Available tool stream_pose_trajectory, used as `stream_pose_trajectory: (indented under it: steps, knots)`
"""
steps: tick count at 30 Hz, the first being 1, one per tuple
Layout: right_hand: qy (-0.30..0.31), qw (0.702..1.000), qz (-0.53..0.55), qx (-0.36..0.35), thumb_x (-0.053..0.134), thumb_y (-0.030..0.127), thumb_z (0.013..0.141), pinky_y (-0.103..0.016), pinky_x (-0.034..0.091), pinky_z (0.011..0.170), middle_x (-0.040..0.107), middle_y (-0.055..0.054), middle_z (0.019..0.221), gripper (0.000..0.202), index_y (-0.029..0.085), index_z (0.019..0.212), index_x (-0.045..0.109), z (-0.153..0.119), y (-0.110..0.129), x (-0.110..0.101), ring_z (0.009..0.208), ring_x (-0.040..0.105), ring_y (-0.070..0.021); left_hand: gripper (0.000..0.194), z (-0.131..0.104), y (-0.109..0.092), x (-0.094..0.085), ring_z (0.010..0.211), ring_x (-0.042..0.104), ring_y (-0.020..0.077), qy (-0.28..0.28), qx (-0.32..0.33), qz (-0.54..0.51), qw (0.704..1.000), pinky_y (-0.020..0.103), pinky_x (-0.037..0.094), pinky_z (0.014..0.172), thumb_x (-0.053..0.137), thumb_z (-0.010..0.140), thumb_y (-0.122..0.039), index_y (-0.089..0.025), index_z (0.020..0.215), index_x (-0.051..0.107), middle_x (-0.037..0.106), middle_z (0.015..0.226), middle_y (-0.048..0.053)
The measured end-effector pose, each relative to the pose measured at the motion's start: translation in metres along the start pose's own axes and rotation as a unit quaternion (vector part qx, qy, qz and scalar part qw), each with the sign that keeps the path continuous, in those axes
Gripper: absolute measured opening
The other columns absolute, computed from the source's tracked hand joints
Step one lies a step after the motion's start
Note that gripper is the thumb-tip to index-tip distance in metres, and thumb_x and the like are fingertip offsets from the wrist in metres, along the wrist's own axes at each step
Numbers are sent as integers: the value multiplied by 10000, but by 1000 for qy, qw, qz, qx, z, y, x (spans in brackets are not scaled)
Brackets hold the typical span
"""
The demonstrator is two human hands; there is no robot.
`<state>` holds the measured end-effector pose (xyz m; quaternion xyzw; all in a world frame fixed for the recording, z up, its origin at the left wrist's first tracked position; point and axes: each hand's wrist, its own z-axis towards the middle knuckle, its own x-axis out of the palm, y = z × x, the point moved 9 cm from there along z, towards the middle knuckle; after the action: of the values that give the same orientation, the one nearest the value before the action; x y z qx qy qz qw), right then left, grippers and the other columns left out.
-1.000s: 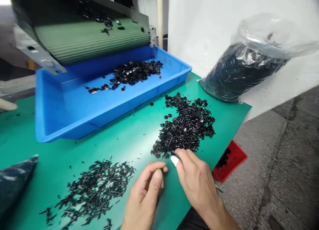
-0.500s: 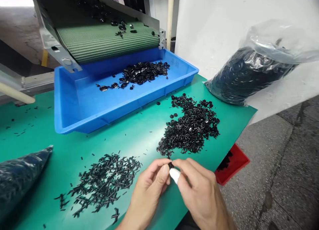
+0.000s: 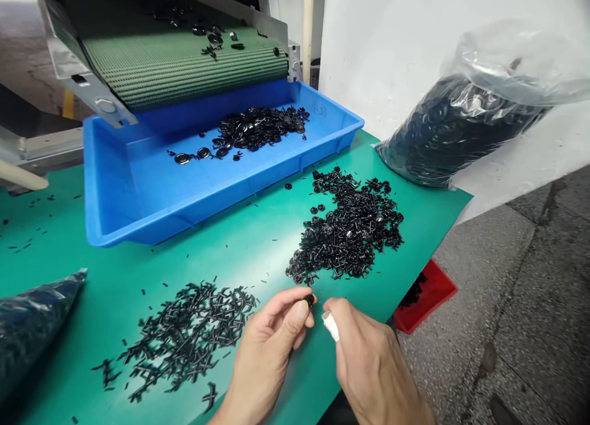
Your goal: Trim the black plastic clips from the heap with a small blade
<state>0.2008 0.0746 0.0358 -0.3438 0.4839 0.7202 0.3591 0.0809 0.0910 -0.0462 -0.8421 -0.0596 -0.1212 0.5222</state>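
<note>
My left hand [image 3: 271, 345] pinches a small round black plastic part [image 3: 309, 300] between thumb and fingertips, over the front of the green table. Just to its right, apart from the part, is my right hand [image 3: 364, 351], its fingers curled in and a white cover [image 3: 330, 327] on the thumb. Whether anything sits inside those fingers is hidden. Beyond my hands lies a heap of small black plastic parts [image 3: 350, 228], round pieces mixed with thin sticks. To the left spreads a pile of black cross-shaped sprues [image 3: 188, 333].
A blue tray [image 3: 221, 194] with glossy black round pieces stands under the end of a green conveyor belt [image 3: 193, 69]. A filled clear bag [image 3: 442, 130] leans at the back right, another bag [image 3: 37, 327] lies at the left. A red bin [image 3: 426, 299] sits below the table's right edge.
My right hand has come away from the black part and drawn slightly right, its fingers curling in. My left hand keeps the part. The view has shifted a little.
</note>
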Motion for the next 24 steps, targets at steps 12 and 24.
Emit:
stream_pose_trajectory:
  steps: [12, 24]
  knots:
    - [22, 998, -52, -27, 300, 63, 967, -309, 435, 617, 678, -54, 786, 329, 146, 1061, 604, -1, 4, 6, 700, 645, -202, 230, -1, -11, 3, 567, 513, 117, -9, 53, 59, 997, 256, 427, 572, 679, 853, -367, -196, 998, 733, 632, 688, -3]
    - [28, 998, -56, -10, 319, 40, 933, -306, 382, 611, 636, -31, 744, 303, 185, 953, 585, -2, 5, 6, 661, 604, -194, 109, -5, -29, 5, 873, 623, 201, -31, 137, 155, 978, 275, 516, 736, 687, 827, -285, -248, 909, 747, 696, 932, 31]
